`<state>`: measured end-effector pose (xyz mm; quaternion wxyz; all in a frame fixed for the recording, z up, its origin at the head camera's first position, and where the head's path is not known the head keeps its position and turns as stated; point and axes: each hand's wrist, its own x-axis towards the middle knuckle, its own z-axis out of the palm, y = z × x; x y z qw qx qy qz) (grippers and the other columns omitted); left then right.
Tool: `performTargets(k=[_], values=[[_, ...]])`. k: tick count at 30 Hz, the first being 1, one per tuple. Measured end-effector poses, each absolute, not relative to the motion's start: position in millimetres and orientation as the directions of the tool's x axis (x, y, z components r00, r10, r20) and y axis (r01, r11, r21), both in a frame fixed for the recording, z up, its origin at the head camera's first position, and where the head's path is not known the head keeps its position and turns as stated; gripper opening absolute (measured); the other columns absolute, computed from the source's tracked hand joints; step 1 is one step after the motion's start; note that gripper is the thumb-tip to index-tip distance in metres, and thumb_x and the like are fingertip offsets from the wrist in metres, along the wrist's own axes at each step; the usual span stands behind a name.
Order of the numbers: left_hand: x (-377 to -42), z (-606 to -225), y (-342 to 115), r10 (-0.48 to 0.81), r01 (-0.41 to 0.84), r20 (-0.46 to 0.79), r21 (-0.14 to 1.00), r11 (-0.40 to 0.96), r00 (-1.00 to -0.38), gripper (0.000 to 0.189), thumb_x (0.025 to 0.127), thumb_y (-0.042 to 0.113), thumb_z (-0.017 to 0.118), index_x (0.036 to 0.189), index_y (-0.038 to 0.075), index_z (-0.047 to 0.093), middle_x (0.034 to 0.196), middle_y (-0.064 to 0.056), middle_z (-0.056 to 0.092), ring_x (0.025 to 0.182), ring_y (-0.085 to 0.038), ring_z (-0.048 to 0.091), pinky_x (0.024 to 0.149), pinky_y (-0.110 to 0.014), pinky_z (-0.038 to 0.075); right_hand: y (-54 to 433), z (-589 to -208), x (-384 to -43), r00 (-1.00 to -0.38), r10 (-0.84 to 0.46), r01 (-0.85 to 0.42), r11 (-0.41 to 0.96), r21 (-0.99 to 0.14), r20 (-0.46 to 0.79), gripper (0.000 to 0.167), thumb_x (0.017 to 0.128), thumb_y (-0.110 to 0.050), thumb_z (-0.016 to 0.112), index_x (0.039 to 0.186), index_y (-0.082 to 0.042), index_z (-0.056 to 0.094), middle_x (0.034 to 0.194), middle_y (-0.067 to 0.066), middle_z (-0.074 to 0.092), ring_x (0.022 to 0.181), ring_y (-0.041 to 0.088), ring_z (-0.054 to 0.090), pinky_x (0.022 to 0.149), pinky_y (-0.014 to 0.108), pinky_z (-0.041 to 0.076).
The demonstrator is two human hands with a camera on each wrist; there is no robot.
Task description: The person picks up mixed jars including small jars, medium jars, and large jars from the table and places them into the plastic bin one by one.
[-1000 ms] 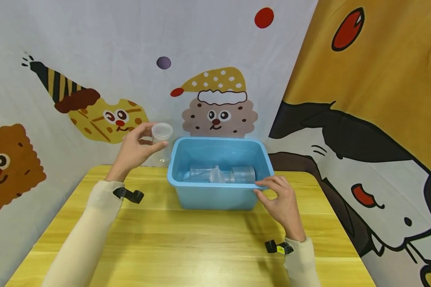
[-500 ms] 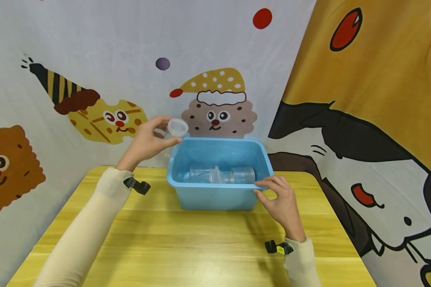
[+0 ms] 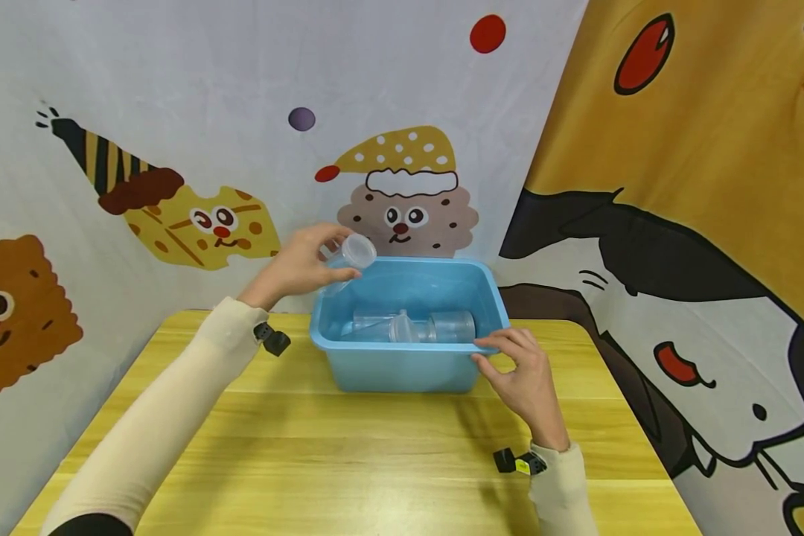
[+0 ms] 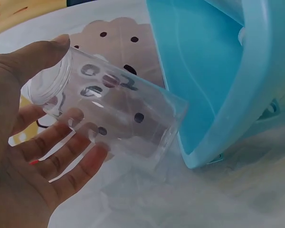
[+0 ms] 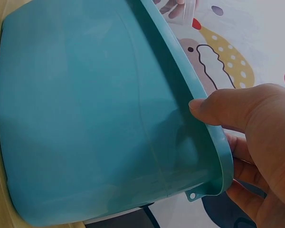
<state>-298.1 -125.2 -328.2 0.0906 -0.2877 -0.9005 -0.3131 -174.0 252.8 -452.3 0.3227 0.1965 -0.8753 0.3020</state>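
Observation:
My left hand (image 3: 323, 257) grips a clear plastic cup (image 3: 356, 253), tilted on its side in the air over the back left corner of a blue plastic bin (image 3: 402, 365). The left wrist view shows the cup (image 4: 118, 111) held between thumb and fingers (image 4: 71, 147), its open mouth toward the bin (image 4: 213, 71). My right hand (image 3: 484, 351) pinches the bin's front right rim; the thumb (image 5: 223, 104) lies on top of the rim (image 5: 180, 80) with the fingers under it. Several clear containers (image 3: 415, 326) lie on their sides inside the bin.
The bin stands at the back middle of a yellow wooden table (image 3: 375, 454). Cartoon-printed cloth walls (image 3: 174, 112) close in behind and on both sides. Both arms wear cream sleeves with black wrist mounts.
My left hand has carried the cup rightward and slightly down, from left of the bin to over its back left corner, and tipped it over. The right hand has stayed on the rim.

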Motion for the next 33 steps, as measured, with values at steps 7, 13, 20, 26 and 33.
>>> performTargets(k=[7, 13, 20, 26, 33], values=[[-302, -328, -122, 0.463, 0.532, 0.271, 0.535, 0.656, -0.844, 0.074, 0.08, 0.043, 0.088, 0.142, 0.018, 0.057, 0.128, -0.009, 0.063, 0.113, -0.031, 0.059, 0.09, -0.048, 0.054, 251, -453, -173, -0.717, -0.147, -0.539, 0.737, -0.408, 0.682, 0.021, 0.083, -0.014, 0.087, 0.103, -0.013, 0.081, 0.102, 0.001, 0.073, 0.097, 0.02, 0.058, 0.083, 0.038, 0.048], [-300, -332, -128, 0.421, 0.498, 0.275, 0.577, 0.648, -0.865, 0.08, 0.083, 0.053, 0.083, 0.148, 0.019, 0.052, 0.139, -0.01, 0.059, 0.128, -0.033, 0.054, 0.101, -0.055, 0.05, 251, -452, -173, -0.716, -0.152, -0.541, 0.738, -0.403, 0.682, 0.021, 0.082, -0.015, 0.087, 0.103, -0.013, 0.081, 0.103, 0.002, 0.073, 0.097, 0.02, 0.058, 0.082, 0.037, 0.048], [-292, -339, -136, 0.375, 0.498, 0.327, 0.596, 0.63, -0.867, 0.079, 0.088, 0.061, 0.074, 0.152, 0.024, 0.047, 0.15, -0.004, 0.052, 0.14, -0.027, 0.047, 0.114, -0.056, 0.04, 255, -453, -173, -0.711, -0.153, -0.546, 0.734, -0.403, 0.686, 0.021, 0.082, -0.014, 0.087, 0.102, -0.012, 0.081, 0.102, 0.002, 0.073, 0.096, 0.02, 0.058, 0.083, 0.035, 0.047], [-286, -344, -140, 0.324, 0.477, 0.353, 0.582, 0.658, -0.878, 0.085, 0.089, 0.066, 0.069, 0.156, 0.021, 0.042, 0.16, -0.005, 0.042, 0.15, -0.032, 0.037, 0.119, -0.062, 0.032, 262, -450, -172, -0.716, -0.17, -0.552, 0.731, -0.401, 0.677, 0.02, 0.083, -0.013, 0.086, 0.103, -0.013, 0.081, 0.106, 0.002, 0.072, 0.098, 0.02, 0.058, 0.083, 0.031, 0.046], [-281, -355, -156, 0.226, 0.416, 0.37, 0.59, 0.692, -0.901, 0.089, 0.09, 0.067, 0.066, 0.162, 0.027, 0.03, 0.168, -0.005, 0.029, 0.153, -0.035, 0.027, 0.117, -0.07, 0.028, 278, -443, -179, -0.735, -0.15, -0.533, 0.731, -0.426, 0.661, 0.027, 0.087, -0.011, 0.082, 0.114, -0.009, 0.078, 0.131, 0.013, 0.067, 0.123, 0.032, 0.056, 0.098, 0.048, 0.045]])
